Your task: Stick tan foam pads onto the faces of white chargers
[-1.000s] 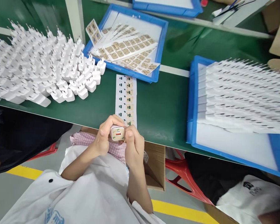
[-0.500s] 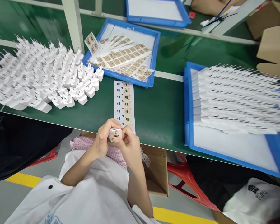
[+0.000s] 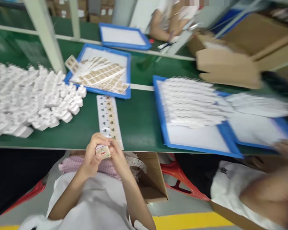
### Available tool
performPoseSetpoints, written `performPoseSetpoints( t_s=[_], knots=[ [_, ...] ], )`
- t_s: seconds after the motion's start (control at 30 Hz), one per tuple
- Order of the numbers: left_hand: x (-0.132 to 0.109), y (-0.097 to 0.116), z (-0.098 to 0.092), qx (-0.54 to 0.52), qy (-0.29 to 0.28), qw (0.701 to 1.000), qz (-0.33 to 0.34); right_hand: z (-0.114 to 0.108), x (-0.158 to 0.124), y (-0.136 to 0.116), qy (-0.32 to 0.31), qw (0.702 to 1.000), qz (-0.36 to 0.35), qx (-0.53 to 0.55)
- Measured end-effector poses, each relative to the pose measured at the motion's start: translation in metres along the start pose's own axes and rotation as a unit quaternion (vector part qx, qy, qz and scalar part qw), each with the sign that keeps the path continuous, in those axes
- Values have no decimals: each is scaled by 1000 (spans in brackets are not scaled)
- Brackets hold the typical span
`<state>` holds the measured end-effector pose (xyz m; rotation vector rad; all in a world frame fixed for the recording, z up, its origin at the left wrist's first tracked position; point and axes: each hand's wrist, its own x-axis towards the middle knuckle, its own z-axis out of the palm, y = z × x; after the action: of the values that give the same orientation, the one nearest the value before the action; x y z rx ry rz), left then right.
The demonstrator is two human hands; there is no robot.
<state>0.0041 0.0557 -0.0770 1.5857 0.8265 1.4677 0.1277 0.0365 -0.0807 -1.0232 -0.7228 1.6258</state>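
Being pinched between the curled left hand [image 3: 92,155] and curled right hand [image 3: 117,158], a white USB wall charger [image 3: 103,151] is held just off the edge of the green worktop [image 3: 139,127]; it is judged light, stiff and slick-shelled, best taken by its side faces.

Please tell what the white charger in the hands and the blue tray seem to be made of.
The charger looks like white moulded plastic, with a smooth, slightly glossy surface, though blur hides fine detail. The tray looks like plastic too: even, matte blue rim, but this is less certain.
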Motion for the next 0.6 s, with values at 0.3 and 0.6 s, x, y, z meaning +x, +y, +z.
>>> performPoseSetpoints(
  t_s=[0.3, 0.6],
  knots=[
    [4, -27, -1, 196, -168, 966, 17, -78, 7, -29, 239, 953, -178, -48],
    [22, -37, -44, 207, -35, 965, -156, -288, 3, -187, 613, 714, -258, -217]
  ],
)
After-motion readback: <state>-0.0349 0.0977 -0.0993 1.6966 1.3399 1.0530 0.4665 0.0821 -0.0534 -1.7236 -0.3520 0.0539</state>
